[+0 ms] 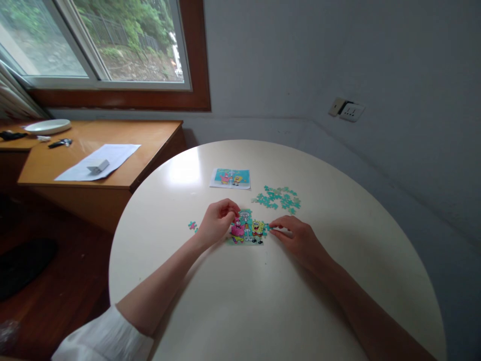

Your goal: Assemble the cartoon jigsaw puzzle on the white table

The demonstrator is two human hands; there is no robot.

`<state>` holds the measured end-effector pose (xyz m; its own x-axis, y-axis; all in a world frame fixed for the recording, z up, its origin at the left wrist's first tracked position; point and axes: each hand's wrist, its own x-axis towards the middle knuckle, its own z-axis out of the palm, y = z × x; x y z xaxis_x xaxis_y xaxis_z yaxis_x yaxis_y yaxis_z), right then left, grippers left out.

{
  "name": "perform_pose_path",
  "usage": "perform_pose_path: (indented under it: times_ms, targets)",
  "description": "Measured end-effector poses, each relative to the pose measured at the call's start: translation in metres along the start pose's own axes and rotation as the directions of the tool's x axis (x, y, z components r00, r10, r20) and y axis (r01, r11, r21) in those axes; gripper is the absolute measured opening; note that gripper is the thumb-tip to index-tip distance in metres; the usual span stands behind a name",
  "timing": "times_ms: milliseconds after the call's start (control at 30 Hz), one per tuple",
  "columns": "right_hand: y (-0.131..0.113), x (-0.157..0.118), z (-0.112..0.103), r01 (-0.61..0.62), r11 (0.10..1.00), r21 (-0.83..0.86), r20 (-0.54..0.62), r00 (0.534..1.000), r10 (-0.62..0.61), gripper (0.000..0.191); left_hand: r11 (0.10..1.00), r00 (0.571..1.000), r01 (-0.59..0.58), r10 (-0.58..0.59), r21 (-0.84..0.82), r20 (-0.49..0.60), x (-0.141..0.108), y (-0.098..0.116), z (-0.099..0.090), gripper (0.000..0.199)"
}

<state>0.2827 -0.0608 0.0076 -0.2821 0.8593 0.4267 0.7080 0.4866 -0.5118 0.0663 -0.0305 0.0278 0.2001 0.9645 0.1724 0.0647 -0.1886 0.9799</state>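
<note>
A partly joined jigsaw puzzle [247, 230] lies flat on the table, showing a pink, a pale green and a yellow cartoon figure. At its right edge my right hand [296, 235] pinches a small teal puzzle piece [268, 227] between thumb and fingers. Over the upper left of the puzzle is my left hand [220, 215], its fingers curled together; whatever they hold, if anything, is hidden. A few loose pieces [192, 225] lie left of that hand. Beyond my right hand spreads a cluster of loose teal pieces [280, 198].
The round white table [240, 301] carries a picture sheet [230, 178] with similar figures behind the puzzle. At the left, a wooden desk [158, 135] holds paper [124, 153], a small grey-white object [98, 166] and a white plate [48, 126]. A wall stands behind and right.
</note>
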Motion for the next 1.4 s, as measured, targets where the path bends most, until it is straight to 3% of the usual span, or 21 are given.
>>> perform_pose_path:
  times_ms: [767, 1400]
  targets:
    - [-0.0040, -0.0008, -0.0023, 0.039, 0.992, -0.121, 0.122, 0.992, -0.024, 0.010, 0.992, 1.000, -0.002, 0.000, 0.129, 0.019, -0.0018, -0.0081, 0.0003, 0.014]
    - [-0.0036, -0.0026, 0.0015, 0.028, 0.991, -0.133, 0.114, 0.993, -0.013, 0.011, 0.956, 0.995, -0.026, -0.004, 0.292, 0.100, -0.0064, -0.0088, 0.0062, 0.017]
